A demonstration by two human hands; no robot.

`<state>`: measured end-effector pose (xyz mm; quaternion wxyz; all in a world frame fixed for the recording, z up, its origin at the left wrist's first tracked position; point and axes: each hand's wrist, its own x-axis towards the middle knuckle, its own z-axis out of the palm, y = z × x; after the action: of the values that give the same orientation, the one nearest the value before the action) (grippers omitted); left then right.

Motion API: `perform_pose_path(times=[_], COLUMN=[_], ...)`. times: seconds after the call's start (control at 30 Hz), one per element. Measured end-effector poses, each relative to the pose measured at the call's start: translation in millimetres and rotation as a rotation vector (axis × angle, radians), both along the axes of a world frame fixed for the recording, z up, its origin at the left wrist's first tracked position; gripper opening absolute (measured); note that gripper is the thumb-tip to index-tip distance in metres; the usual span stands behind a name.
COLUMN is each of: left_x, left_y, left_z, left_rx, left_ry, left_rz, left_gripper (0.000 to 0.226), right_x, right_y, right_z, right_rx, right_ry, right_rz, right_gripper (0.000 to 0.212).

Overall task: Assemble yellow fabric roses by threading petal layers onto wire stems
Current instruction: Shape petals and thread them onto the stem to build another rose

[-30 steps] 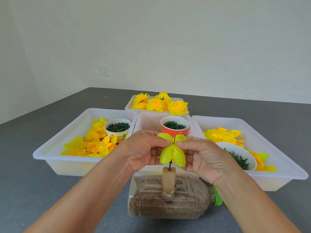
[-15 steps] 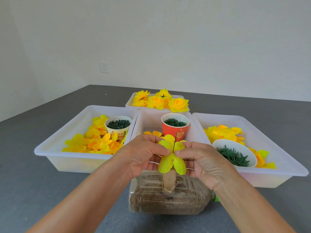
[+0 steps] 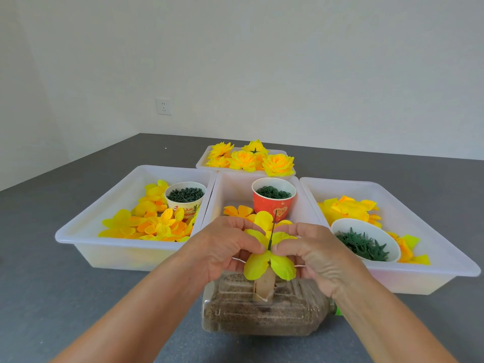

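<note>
On the left, a white tray [image 3: 78,233] of loose yellow petals is set on the grey surface [image 3: 39,297]. The left hand [image 3: 222,247] is curled, its thumb and fingers [image 3: 258,246] pinched on the yellow petal layer [image 3: 269,258] at the thin green wire stem [image 3: 272,230]. The stem is held upright in a tan block [image 3: 264,285] atop a lying plastic bottle [image 3: 262,315]. The right hand [image 3: 314,252] is likewise curled, the same layer being pinched from the other side.
</note>
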<state>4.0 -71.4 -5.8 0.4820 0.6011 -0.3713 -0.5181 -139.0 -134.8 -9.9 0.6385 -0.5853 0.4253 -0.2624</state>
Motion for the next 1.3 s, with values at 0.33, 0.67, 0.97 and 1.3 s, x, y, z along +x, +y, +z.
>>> perform_pose_path(times=[0.33,0.67,0.97,1.3], left_x=[3.0,11.5,2.4,-0.9], left_y=[0.7,3.3,10.6,4.7], left_z=[4.8,7.5,9.1,-4.5], left_rx=[0.027,-0.009,-0.321,-0.345], left_ry=[-0.046,-0.095,-0.421,-0.462], left_rz=[-0.04,0.053,-0.012,-0.01], left_gripper=[0.021,0.023,0.012,0.009], right_x=[-3.8,-11.8,-11.1,-13.6], right_y=[0.9,4.9,4.7,-0.4], right_z=[2.4,4.1,4.5,-0.1], right_rx=[0.055,-0.202,-0.339,-0.316], right_ry=[0.02,0.012,-0.057,-0.017], right_rz=[0.063,-0.067,-0.021,-0.053], right_gripper=[0.028,0.027,0.014,0.017])
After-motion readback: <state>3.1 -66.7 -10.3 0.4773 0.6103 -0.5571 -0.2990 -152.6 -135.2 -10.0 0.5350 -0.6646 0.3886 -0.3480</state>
